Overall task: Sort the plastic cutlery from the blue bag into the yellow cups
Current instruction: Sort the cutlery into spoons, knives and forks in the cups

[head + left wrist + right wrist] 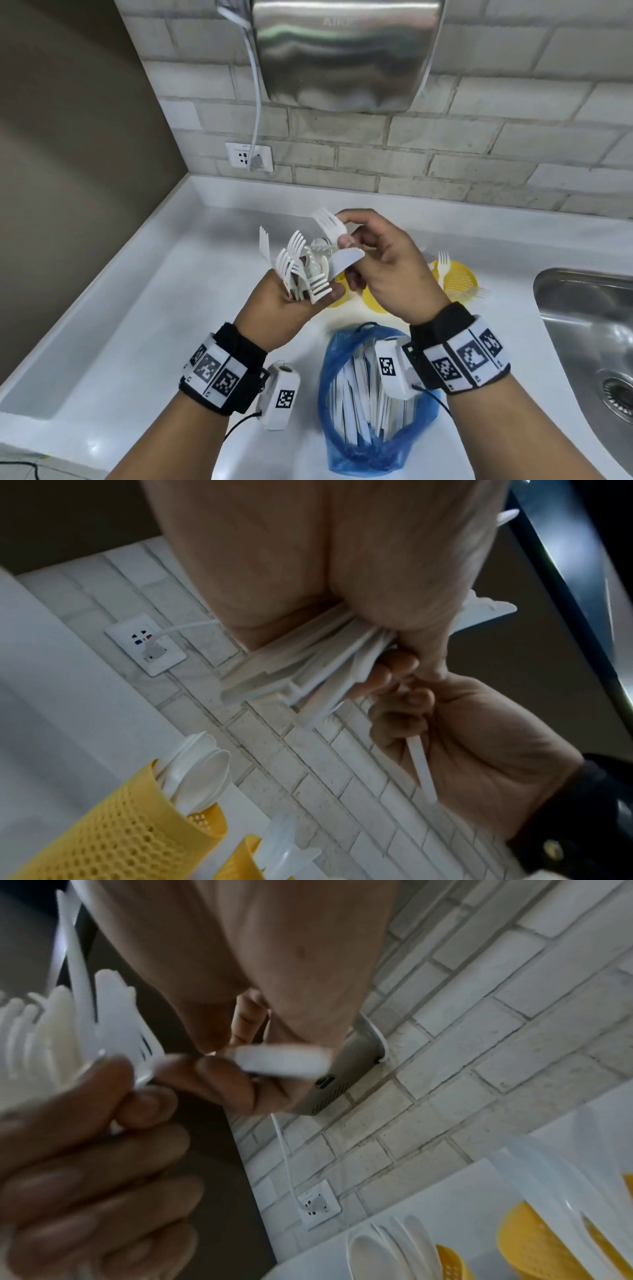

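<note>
Both hands grip cutlery above cups.

Bare counter fills the frame's left half. At centre-right the yellow cups stand behind the blue bag; the sink borders the right edge.

The person is wearing black wrist bands with black-and-white square codes, each carrying a small white camera box with a thin black cable.

White cutlery, blue bag, yellow perforated cups.
</note>
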Demonstrator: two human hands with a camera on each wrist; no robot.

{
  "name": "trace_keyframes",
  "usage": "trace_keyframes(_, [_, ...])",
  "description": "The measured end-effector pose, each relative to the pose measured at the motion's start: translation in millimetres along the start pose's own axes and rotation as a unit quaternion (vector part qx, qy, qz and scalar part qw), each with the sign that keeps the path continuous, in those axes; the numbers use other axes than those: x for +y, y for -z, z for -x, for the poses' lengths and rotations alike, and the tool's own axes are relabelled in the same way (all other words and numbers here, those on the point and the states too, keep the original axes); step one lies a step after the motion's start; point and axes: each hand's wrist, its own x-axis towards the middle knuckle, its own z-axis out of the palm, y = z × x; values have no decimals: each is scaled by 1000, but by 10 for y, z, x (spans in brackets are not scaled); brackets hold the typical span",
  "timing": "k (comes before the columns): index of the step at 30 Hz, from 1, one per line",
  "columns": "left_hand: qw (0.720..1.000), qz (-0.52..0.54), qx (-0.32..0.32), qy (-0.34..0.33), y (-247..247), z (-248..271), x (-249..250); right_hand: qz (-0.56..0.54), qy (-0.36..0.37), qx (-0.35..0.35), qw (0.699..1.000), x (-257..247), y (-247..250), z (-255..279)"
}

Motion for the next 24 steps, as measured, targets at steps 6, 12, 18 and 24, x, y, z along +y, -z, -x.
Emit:
trace_keyframes(6, [997, 62, -45, -12, 15, -9, 37, -63, -4, -83, 995, 57, -23, 78])
trace_keyframes(12, [993, 87, -74, -3, 61, -21, 19, -43, 31, -53, 997, 80, -26, 64])
trace_keyframes(18, [985, 100, -142, 7, 9, -13, 19, -8, 51, -23, 998, 116, -51, 18])
trace_keyframes(24, [983, 108, -151, 11, -4, -22, 27, -83, 65, 80, 991, 48, -117, -7])
